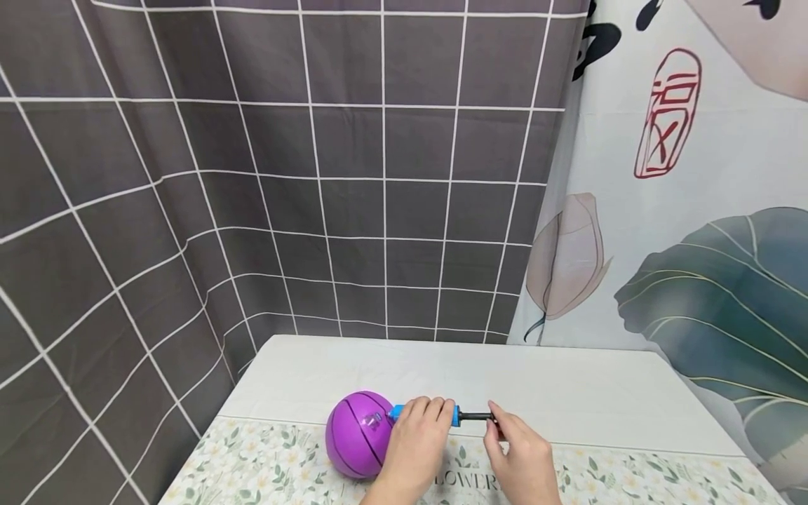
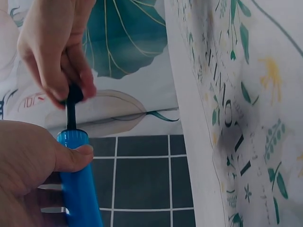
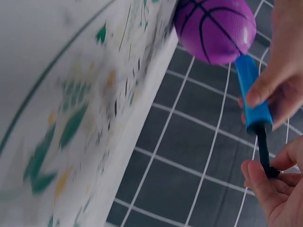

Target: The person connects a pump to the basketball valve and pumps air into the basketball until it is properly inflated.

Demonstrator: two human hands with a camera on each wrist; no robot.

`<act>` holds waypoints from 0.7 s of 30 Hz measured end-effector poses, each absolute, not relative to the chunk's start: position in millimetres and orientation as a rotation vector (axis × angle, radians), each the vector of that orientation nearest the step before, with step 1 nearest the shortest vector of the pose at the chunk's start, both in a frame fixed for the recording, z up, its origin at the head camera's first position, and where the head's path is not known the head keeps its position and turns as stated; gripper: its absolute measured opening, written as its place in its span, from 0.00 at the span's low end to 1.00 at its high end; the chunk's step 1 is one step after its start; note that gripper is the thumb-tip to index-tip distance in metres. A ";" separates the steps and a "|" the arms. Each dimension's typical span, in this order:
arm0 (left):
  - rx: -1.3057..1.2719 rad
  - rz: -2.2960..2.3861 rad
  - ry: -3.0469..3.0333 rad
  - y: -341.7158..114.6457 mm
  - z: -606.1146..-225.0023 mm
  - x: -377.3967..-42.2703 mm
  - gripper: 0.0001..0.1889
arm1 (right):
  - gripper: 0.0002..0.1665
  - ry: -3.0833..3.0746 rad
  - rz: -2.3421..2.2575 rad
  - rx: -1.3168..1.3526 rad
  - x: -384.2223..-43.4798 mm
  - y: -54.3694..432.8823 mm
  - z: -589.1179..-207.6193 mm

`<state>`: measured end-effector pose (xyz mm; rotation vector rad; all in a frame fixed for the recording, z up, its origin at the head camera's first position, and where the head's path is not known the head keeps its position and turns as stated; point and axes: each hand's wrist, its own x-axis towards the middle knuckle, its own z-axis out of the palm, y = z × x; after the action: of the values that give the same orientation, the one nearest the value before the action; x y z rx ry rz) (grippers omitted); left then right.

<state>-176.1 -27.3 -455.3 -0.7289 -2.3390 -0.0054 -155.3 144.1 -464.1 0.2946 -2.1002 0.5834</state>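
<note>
A purple ball with black basketball lines [image 1: 358,436] sits on the table, left of both hands. My left hand [image 1: 419,440] grips the blue barrel of a hand pump [image 2: 81,194], whose tip meets the ball's side in the head and right wrist views. From the barrel's other end a black rod [image 3: 263,149] sticks out. My right hand [image 1: 521,453] pinches the black handle [image 2: 75,93] at the end of that rod. In the right wrist view, thumb and fingers close round this handle [image 3: 271,172]. The needle itself is too small to make out.
The white table [image 1: 467,368] carries a flowered cloth [image 1: 271,456] along its near part. A dark curtain with white grid lines [image 1: 416,210] hangs behind and to the left. At the right hangs a white curtain with leaf prints [image 1: 606,154].
</note>
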 end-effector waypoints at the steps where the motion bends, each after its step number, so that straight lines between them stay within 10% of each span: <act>1: -0.734 -0.006 -2.333 -26.5 -456.0 -176.0 0.22 | 0.20 -2.104 0.586 0.304 -155.4 140.9 -465.3; 21: -0.748 -0.103 -2.348 -46.1 -456.8 -182.9 0.21 | 0.21 -2.110 0.575 0.240 -156.4 169.3 -459.8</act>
<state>-182.9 -46.1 -456.8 -0.7482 -2.3485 -0.1029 -156.4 169.3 -459.8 0.2404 -2.1096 0.5747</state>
